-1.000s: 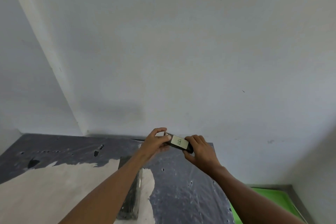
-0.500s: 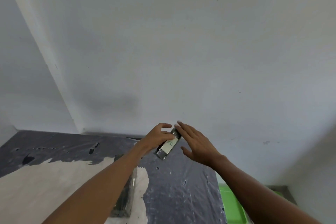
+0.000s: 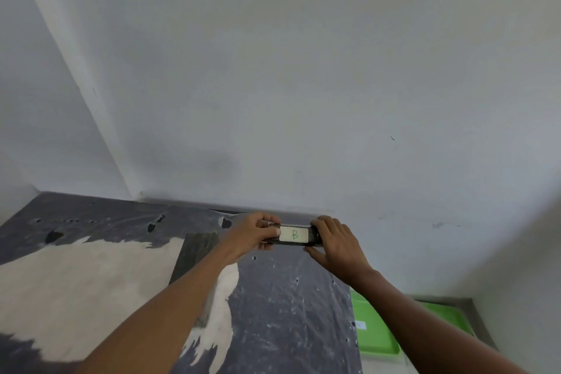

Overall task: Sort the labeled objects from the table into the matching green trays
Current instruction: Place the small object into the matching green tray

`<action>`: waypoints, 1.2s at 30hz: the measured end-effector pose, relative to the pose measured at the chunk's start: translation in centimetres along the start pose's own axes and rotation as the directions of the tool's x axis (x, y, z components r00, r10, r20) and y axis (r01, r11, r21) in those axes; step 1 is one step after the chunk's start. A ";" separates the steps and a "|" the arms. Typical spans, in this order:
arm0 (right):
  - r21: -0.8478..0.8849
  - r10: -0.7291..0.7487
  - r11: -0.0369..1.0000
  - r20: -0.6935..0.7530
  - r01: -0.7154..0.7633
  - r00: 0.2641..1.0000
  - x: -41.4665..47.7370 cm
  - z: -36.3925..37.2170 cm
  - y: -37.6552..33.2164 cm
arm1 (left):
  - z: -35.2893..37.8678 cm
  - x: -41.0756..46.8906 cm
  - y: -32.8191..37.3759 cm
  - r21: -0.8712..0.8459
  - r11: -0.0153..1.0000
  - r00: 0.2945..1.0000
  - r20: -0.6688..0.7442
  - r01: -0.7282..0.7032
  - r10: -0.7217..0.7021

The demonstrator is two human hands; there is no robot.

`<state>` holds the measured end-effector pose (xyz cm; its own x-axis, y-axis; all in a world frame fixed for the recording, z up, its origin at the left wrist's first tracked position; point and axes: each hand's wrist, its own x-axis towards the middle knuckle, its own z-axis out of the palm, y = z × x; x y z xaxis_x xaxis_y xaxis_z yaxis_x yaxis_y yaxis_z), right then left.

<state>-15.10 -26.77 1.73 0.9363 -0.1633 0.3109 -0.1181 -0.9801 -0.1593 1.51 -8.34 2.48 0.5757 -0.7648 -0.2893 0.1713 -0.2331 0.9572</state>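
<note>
A small black bar-shaped object point(image 3: 294, 235) with a white label marked "B" in green is held level in the air above the far edge of the table. My left hand point(image 3: 255, 235) grips its left end with thumb and fingers. My right hand point(image 3: 335, 244) holds its right end. A green tray point(image 3: 376, 334) lies at the lower right, partly hidden by my right forearm; a small white label shows on its floor.
The table point(image 3: 91, 282) is covered by a worn dark sheet with large pale patches. A dark upright block point(image 3: 194, 255) stands under my left forearm. Pale walls close the back and right.
Half a second ago only my left hand held the object, tilted, with my right hand open beside it. Now the object is level and both hands grip its ends.
</note>
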 end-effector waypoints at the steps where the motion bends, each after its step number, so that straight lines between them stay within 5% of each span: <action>1: -0.002 -0.005 1.000 0.006 0.005 1.000 -0.5 0.0 -0.2 | 0.7 -0.3 -0.4 0.002 1.000 1.000 -0.002 -0.002 0.002; 6: -0.038 -0.057 0.998 0.011 0.058 0.998 -3.4 -0.5 -1.3 | 3.7 -1.7 -1.9 -0.005 1.000 0.999 0.032 -0.010 0.011; 15: -0.071 0.127 0.990 0.075 -0.122 0.989 -12.7 -2.1 0.1 | 10.3 -3.8 -5.7 0.071 0.997 0.996 0.076 0.044 -0.050; 21: -0.141 0.222 0.970 0.170 -0.199 0.960 -19.7 -3.7 5.8 | 16.8 -3.1 -8.7 0.381 0.924 1.000 -0.031 0.016 -0.005; 25: -0.149 0.267 0.959 0.173 -0.243 0.948 -23.2 -4.7 11.9 | 22.4 -0.9 -9.3 0.670 0.738 0.996 0.081 -0.075 0.027; 30: -0.159 0.256 0.961 0.214 -0.225 0.943 -27.6 -5.6 22.4 | 33.5 2.9 -10.3 0.930 0.321 0.984 0.158 -0.177 0.084; 36: -0.129 0.274 0.960 0.282 -0.247 0.919 -34.3 -7.2 36.3 | 48.9 6.8 -11.6 0.985 0.155 0.996 0.072 -0.079 0.050</action>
<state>-53.85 -57.56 -7.95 0.9217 -0.3873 -0.0225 -0.3873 -0.9155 -0.1090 -35.63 -40.18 -10.78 0.5247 -0.8166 -0.2405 -0.8060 -0.5675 0.1683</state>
